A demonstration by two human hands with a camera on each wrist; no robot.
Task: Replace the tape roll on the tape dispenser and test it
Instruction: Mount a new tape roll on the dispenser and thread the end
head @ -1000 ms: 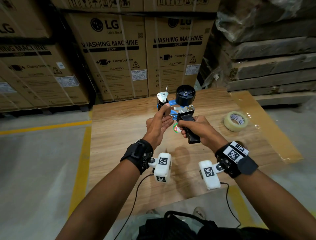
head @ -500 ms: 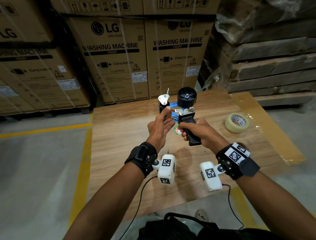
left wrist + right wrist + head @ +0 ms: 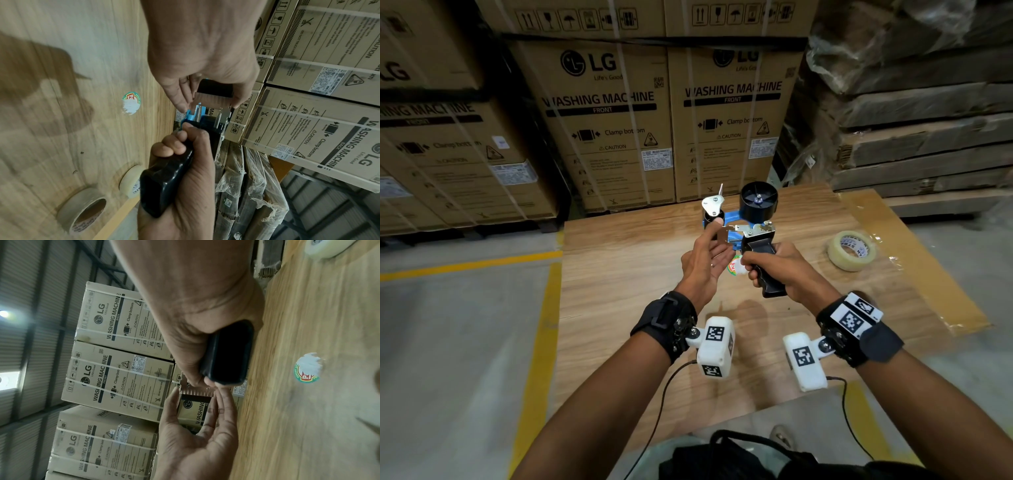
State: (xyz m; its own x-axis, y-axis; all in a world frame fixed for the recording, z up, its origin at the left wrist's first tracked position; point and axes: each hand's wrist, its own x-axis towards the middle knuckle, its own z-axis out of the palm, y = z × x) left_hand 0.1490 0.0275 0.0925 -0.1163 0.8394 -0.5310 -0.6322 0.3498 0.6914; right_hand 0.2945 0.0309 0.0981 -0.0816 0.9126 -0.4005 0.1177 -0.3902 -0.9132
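Observation:
A tape dispenser (image 3: 756, 205) with a blue frame, a black handle and a bare black hub is held above the wooden table (image 3: 619, 281). My right hand (image 3: 767, 267) grips the handle (image 3: 168, 181). My left hand (image 3: 719, 229) pinches the metal plate (image 3: 211, 99) at the dispenser's front, thumb on one edge and fingers on the other. The right wrist view shows the serrated blade (image 3: 197, 392) between them. A clear tape roll (image 3: 852, 249) lies flat on the table to the right. The left wrist view shows two rolls, a pale one (image 3: 131, 180) and a nearer one (image 3: 82, 209).
A round sticker (image 3: 734, 267) is stuck to the table under my hands. Strapped washing machine cartons (image 3: 606, 130) stand behind the table. Wrapped pallets (image 3: 911, 144) are stacked at the back right. Brown tape (image 3: 928, 260) covers the table's right edge. Yellow lines mark the floor on the left.
Both hands and the dispenser sit slightly lower in the view than a second ago. Both grips look the same.

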